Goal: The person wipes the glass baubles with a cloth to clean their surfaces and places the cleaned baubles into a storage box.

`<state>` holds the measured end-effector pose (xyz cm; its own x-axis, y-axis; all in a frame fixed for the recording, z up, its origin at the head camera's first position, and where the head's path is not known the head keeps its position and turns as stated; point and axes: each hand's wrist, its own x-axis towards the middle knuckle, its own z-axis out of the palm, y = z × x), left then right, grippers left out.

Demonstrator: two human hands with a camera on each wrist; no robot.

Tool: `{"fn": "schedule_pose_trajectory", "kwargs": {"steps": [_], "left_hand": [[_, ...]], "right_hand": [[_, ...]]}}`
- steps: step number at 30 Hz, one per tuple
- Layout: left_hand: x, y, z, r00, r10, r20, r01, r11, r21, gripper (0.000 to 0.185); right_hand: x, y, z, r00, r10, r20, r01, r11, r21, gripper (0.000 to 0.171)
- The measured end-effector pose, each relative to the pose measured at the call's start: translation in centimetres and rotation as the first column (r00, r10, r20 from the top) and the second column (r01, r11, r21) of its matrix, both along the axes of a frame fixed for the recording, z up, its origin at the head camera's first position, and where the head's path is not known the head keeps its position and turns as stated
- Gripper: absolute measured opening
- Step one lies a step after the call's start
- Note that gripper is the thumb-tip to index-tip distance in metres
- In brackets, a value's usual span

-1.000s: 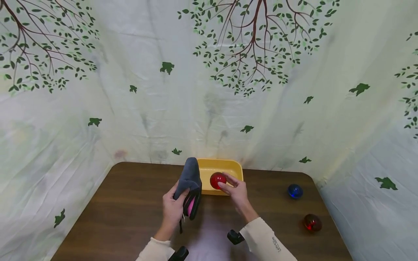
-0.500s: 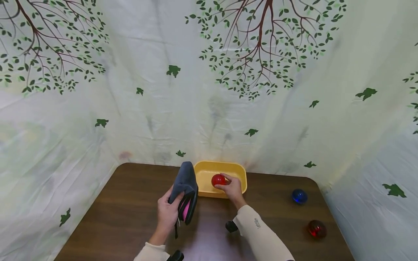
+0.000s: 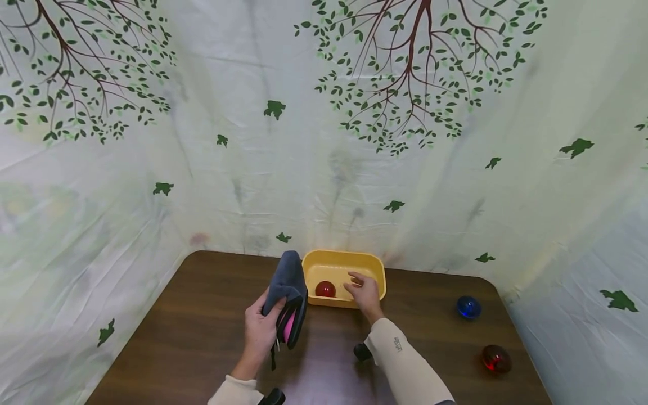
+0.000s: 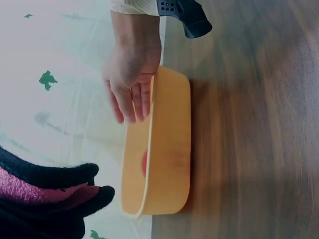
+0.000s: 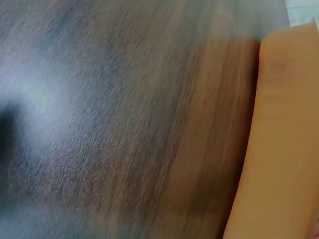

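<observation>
A red ball [image 3: 325, 289] lies inside the yellow tub [image 3: 354, 260] at the table's far middle. My right hand [image 3: 362, 289] hovers over the tub's front rim with fingers loosely spread, holding nothing; the left wrist view shows the same right hand [image 4: 130, 74] over the tub [image 4: 172, 154]. My left hand [image 3: 260, 329] grips a dark grey cloth with a pink inner side [image 3: 288, 292], held upright just left of the tub. That cloth [image 4: 45, 191] fills the lower left corner of the left wrist view. The right wrist view shows only tabletop and the tub's wall [image 5: 281, 144].
A blue ball [image 3: 468, 307] and a dark red ball [image 3: 495, 358] lie on the brown table [image 3: 177, 326] at the right. A leaf-printed sheet [image 3: 324, 140] hangs close behind and at both sides of the table.
My right hand carried the red ball over the tub and let it go; the ball now lies in the tub. The left hand with the cloth barely moved.
</observation>
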<state>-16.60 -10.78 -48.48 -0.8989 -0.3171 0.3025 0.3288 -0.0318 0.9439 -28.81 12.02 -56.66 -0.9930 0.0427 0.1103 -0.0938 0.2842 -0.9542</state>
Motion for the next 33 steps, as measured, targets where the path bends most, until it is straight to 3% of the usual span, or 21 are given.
{"fn": "schedule_pose_trajectory", "kwargs": {"steps": [11, 18, 27, 33], "left_hand": [[-0.3, 0.4, -0.3, 0.999, -0.013, 0.029, 0.013, 1.000, 0.016, 0.027], [-0.3, 0.8, 0.0, 1.000, -0.020, 0.019, 0.020, 1.000, 0.014, 0.028], [-0.4, 1.0, 0.1, 0.999, -0.044, 0.009, 0.044, 0.998, 0.042, 0.027], [-0.5, 1.0, 0.2, 0.999, -0.047, 0.006, 0.047, 0.997, 0.055, 0.027]], "right_hand": [[0.6, 1.6, 0.2, 0.994, -0.064, -0.083, 0.072, 0.993, 0.098, 0.027], [1.1, 3.6, 1.0, 0.996, -0.073, -0.042, 0.074, 0.997, 0.036, 0.030], [2.5, 8.4, 2.2, 0.998, -0.043, -0.046, 0.043, 0.999, -0.016, 0.036], [4.1, 12.8, 2.7, 0.994, -0.002, -0.108, 0.000, 1.000, -0.014, 0.044]]}}
